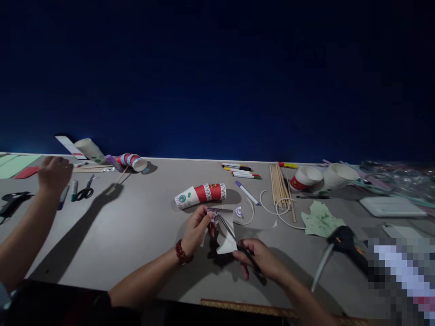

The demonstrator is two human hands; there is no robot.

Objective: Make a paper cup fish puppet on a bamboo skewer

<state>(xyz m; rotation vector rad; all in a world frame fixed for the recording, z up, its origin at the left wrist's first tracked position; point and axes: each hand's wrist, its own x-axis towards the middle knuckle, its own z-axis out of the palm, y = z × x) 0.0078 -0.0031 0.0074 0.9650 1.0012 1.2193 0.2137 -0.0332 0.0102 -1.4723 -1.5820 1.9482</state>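
My left hand (197,226) pinches a piece of white paper (227,233) with purple drawing along its upper left. My right hand (255,258) grips a pair of dark-handled scissors (232,233), and their blades lie across the paper toward the drawn part. Just beyond my hands rests a curved row of joined paper cups (200,195), white and red with zigzag borders. A small purple-and-white cutout (239,211) lies right of the paper, near a purple-capped marker (247,193).
Wooden sticks (280,185), white hoops (285,212), paper cups (306,178), green paper (321,219) and a glue gun (350,249) spread to the right. Several markers (239,170) lie behind. At left, another person's arm (37,222) reaches over the table near other scissors (84,194).
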